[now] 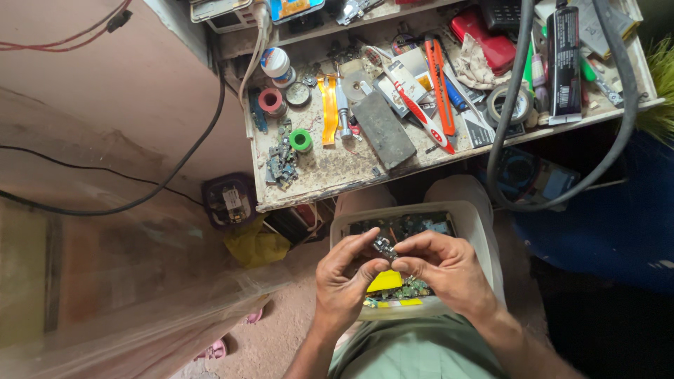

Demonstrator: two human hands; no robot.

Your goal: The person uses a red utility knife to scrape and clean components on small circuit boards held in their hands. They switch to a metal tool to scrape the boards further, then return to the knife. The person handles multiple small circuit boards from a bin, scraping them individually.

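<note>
My left hand (pixel 344 277) and right hand (pixel 439 265) meet over the tub (pixel 477 224) on my lap, fingertips of both pinched on a small metal part (pixel 385 248) held between them. Under them the tub holds green circuit boards (pixel 404 289) and a yellow piece (pixel 385 281). Ahead, the bench (pixel 330 175) carries an orange cutter (pixel 439 81), tape rolls (pixel 270 100) and a grey block (pixel 382 128).
</note>
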